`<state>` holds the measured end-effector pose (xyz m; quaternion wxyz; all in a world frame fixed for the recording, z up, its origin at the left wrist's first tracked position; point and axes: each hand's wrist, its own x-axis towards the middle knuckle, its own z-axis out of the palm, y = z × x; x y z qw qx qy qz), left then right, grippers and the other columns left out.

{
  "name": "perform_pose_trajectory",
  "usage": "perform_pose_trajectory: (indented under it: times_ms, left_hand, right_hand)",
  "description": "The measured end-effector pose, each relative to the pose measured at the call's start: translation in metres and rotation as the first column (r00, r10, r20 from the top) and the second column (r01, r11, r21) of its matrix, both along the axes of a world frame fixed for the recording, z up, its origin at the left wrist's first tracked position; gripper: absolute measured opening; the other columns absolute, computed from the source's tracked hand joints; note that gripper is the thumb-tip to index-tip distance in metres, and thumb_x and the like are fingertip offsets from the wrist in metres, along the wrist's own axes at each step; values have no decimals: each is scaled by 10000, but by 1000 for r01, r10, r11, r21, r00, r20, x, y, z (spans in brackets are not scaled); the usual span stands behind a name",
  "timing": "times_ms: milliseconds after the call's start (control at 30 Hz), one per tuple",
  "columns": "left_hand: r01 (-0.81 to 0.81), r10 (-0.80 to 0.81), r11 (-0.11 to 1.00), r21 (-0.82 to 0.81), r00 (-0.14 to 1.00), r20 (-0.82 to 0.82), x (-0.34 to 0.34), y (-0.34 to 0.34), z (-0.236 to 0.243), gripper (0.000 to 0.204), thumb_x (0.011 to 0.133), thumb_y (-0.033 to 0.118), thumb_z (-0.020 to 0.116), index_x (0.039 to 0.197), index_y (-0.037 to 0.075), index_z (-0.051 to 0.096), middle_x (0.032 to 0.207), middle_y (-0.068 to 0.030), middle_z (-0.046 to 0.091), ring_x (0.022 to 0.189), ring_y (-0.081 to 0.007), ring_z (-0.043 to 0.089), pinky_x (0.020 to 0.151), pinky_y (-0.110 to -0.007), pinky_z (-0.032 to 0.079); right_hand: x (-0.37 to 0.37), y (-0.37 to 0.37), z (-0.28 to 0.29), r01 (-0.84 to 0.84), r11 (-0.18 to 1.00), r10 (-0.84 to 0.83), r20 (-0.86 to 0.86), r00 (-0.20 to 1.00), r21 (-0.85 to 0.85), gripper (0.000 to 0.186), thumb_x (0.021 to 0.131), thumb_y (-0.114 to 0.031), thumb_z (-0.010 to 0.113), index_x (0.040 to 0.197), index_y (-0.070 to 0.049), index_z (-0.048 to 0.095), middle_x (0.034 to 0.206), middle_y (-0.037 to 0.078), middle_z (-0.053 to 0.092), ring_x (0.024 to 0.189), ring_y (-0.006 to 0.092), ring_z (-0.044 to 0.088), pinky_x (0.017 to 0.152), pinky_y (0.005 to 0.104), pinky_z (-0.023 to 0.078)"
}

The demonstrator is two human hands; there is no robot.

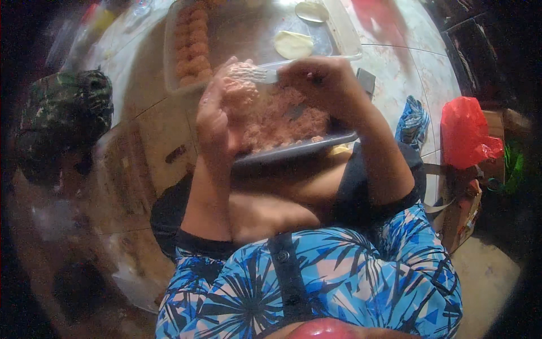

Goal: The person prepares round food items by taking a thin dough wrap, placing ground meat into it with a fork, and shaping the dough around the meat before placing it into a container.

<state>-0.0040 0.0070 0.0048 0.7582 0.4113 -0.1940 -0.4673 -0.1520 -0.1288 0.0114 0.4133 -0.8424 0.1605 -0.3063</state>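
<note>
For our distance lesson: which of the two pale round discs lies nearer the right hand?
The lower-left pale disc; the upper-right disc lies farther from the right hand.

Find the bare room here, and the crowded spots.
Bare: clear tray, between brown balls and white rounds; floor right of that tray, beyond the blue bundle. Crowded: dark tray, heaped with mix, left hand and right hand above.

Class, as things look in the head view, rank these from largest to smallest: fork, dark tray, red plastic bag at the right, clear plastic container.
1. Clear plastic container, cut off at the top
2. Dark tray
3. Red plastic bag
4. Fork, partly hidden by the right hand
</note>
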Motion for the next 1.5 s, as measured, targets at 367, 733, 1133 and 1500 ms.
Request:
perform_pose_trajectory:
  times_ms: [367,733,1133,1500]
  left_hand:
    - [17,-29,999,-45,959,-283,7,6,11,1010,771,735,400,1356,-76,258,1344,-245,379,1229,-336,412,1043,-431,338]
    - [401,-403,910,102,915,-4,0,1,-5,943,789,743,347,1370,1,314,1204,-184,513,1066,-252,516,925,-323,412]
    - [276,-208,918,-284,947,247,26,11,25,787,703,-78,564,1400,60,227,1307,-163,419,1175,-231,456,979,-335,400]
    - [-156,293,952,-265,718,632,11,7,2,727,682,305,797,1264,39,451,1194,-125,530,1024,-214,552,907,-333,447]
  right_hand:
    - [-4,2,11,-39,995,27,-125,992,-96,137,754,-175,695,886,-136,704,742,110,664,645,221,658,572,333,508]
    - [-8,-8,3,-23,696,286,-247,926,717,202,841,-119,608,969,33,644,853,49,642,773,101,576,706,228,478]
    - [5,26,21,-178,374,-62,216,974,910,205,898,-164,561,1049,-28,578,879,33,638,666,76,590,518,187,468]
    - [33,81,-34,-267,347,-129,328,936,899,288,970,-255,397,1162,-58,479,853,53,600,613,122,537,554,232,445]
